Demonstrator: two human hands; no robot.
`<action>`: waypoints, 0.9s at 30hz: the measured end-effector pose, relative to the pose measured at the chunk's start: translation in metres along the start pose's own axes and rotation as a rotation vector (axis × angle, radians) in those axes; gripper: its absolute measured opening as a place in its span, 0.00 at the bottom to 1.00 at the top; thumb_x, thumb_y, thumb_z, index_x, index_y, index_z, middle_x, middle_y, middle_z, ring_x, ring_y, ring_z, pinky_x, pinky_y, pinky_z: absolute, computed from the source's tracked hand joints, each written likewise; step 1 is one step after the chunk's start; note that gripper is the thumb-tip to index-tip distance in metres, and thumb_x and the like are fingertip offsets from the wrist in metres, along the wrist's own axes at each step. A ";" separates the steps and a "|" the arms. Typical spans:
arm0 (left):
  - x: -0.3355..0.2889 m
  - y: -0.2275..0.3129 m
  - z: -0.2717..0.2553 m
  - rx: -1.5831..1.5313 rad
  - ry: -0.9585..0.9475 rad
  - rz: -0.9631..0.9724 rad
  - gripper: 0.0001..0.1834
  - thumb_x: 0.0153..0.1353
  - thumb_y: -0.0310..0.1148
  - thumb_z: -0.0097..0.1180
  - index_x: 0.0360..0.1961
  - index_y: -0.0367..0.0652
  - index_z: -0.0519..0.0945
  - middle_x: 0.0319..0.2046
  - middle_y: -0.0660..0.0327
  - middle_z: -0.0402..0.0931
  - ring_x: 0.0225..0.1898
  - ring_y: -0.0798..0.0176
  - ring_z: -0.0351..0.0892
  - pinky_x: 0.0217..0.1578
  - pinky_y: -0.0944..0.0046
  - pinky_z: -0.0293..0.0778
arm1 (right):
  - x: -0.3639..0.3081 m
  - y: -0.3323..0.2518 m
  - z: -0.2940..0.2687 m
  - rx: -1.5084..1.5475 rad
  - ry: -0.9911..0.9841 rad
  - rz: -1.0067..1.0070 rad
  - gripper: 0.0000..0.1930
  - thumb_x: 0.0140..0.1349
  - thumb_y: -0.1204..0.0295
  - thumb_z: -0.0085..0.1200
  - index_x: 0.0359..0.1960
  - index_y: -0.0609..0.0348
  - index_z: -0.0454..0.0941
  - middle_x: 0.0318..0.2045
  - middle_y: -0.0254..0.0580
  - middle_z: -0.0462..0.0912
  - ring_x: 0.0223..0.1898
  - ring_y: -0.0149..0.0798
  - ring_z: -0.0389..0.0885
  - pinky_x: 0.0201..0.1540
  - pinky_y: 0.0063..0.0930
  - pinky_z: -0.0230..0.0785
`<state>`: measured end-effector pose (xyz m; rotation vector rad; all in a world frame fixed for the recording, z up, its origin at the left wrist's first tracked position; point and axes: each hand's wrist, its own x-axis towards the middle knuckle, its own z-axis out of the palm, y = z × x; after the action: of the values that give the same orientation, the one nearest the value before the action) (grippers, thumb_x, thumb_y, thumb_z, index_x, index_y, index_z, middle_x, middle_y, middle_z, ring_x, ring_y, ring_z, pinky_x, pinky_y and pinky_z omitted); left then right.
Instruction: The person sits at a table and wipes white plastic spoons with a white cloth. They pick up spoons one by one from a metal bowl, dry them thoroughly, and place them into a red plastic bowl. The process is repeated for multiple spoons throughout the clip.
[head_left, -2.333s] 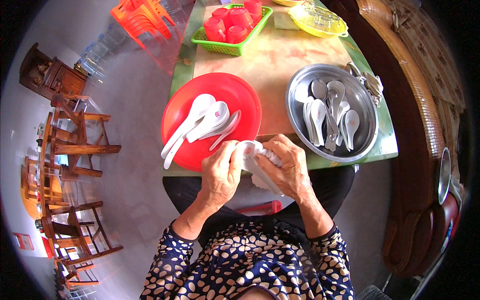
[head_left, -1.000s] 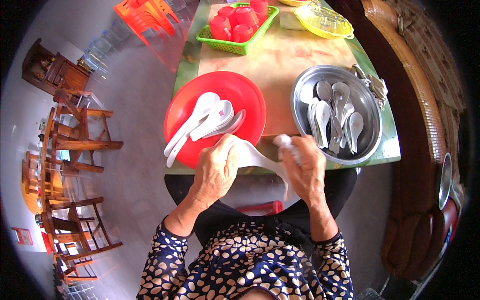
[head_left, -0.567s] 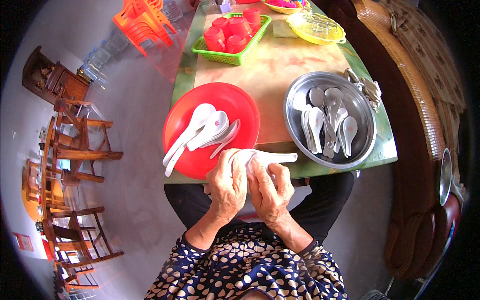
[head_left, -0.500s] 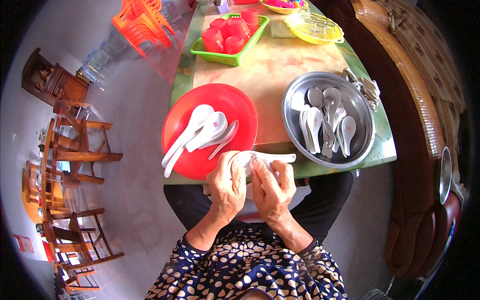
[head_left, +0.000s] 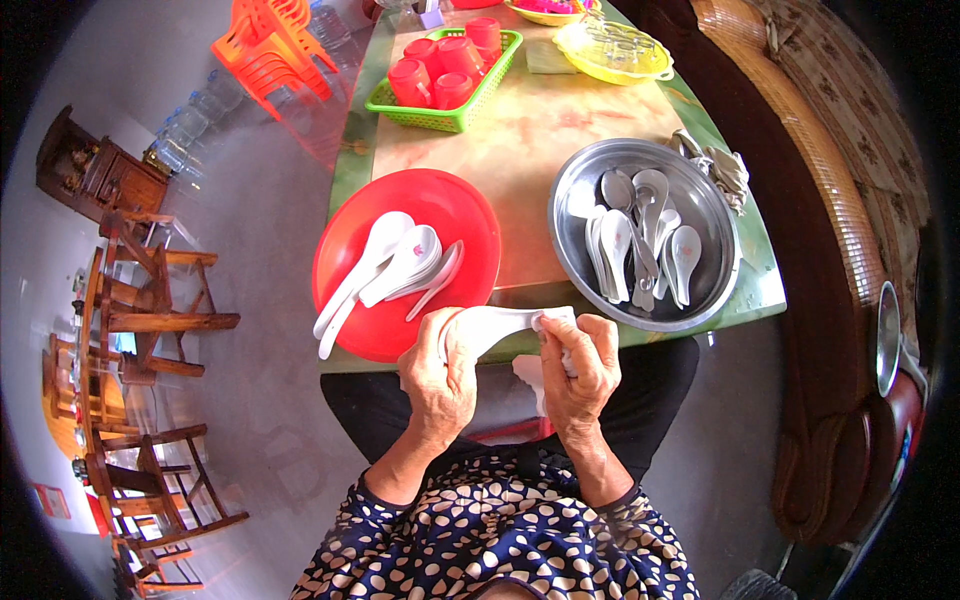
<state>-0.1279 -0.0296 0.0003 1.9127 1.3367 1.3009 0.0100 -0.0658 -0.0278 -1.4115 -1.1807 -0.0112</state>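
A white soup spoon (head_left: 487, 328) is held level between my two hands, just over the near table edge. My left hand (head_left: 437, 378) is closed around its bowl end. The fingers of my right hand (head_left: 580, 375) pinch the handle end with a white cloth (head_left: 529, 372), part of which hangs below them. To the left lies a red plate (head_left: 465, 215) with several white spoons (head_left: 410, 262) stacked on it. On the right, a steel basin (head_left: 712, 285) holds several more white spoons (head_left: 616, 250) and some metal ones (head_left: 616, 189).
Farther back on the table (head_left: 520, 220) stand a green basket (head_left: 455, 120) of red cups (head_left: 410, 82) and a yellow tray (head_left: 610, 68) with clear glassware. Crumpled pale cloth (head_left: 728, 178) lies beyond the basin. Wooden chairs (head_left: 165, 322) stand left, a long wooden seat (head_left: 830, 330) right.
My right hand has moved right along the spoon to its handle end, and more cloth now hangs down. My left hand has shifted slightly left, still on the bowl.
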 end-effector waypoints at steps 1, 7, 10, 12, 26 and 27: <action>0.000 0.000 0.000 -0.008 0.005 -0.001 0.08 0.62 0.27 0.49 0.40 0.34 0.74 0.28 0.50 0.78 0.29 0.50 0.81 0.31 0.61 0.76 | 0.000 0.000 0.000 -0.020 0.000 -0.021 0.13 0.44 0.81 0.65 0.34 0.57 0.81 0.29 0.41 0.73 0.27 0.38 0.73 0.27 0.29 0.67; -0.001 0.000 0.004 0.048 0.012 0.083 0.07 0.63 0.26 0.48 0.39 0.35 0.75 0.28 0.51 0.78 0.29 0.51 0.82 0.31 0.60 0.76 | -0.001 -0.023 0.007 -0.073 -0.159 -0.152 0.12 0.44 0.80 0.63 0.34 0.60 0.81 0.30 0.41 0.74 0.30 0.44 0.74 0.32 0.33 0.69; 0.002 0.008 0.004 0.070 0.022 0.114 0.07 0.63 0.25 0.48 0.39 0.35 0.75 0.28 0.51 0.79 0.29 0.50 0.82 0.31 0.61 0.75 | 0.003 -0.028 0.009 -0.083 -0.146 -0.233 0.12 0.44 0.79 0.63 0.33 0.59 0.80 0.31 0.40 0.74 0.29 0.43 0.74 0.31 0.32 0.69; 0.002 0.008 0.003 0.065 0.029 0.115 0.07 0.63 0.25 0.48 0.39 0.35 0.75 0.28 0.51 0.79 0.29 0.50 0.82 0.31 0.61 0.75 | 0.005 -0.027 0.007 -0.119 -0.146 -0.265 0.12 0.43 0.79 0.64 0.33 0.58 0.80 0.31 0.38 0.74 0.28 0.42 0.73 0.29 0.31 0.68; 0.004 0.006 -0.011 0.048 -0.071 0.065 0.06 0.63 0.25 0.48 0.40 0.34 0.74 0.28 0.50 0.78 0.30 0.48 0.81 0.31 0.60 0.75 | 0.030 -0.005 -0.020 -0.057 -0.164 -0.250 0.13 0.42 0.79 0.64 0.33 0.56 0.81 0.30 0.38 0.75 0.27 0.39 0.72 0.30 0.30 0.67; 0.005 0.008 -0.009 0.064 -0.083 0.112 0.07 0.63 0.24 0.48 0.40 0.34 0.74 0.28 0.50 0.78 0.30 0.48 0.81 0.30 0.60 0.75 | 0.035 -0.009 -0.017 -0.051 -0.201 -0.289 0.14 0.41 0.79 0.64 0.34 0.56 0.80 0.30 0.37 0.74 0.27 0.39 0.72 0.30 0.30 0.67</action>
<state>-0.1319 -0.0293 0.0130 2.0883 1.2598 1.2304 0.0312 -0.0590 0.0049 -1.2969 -1.5545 -0.1047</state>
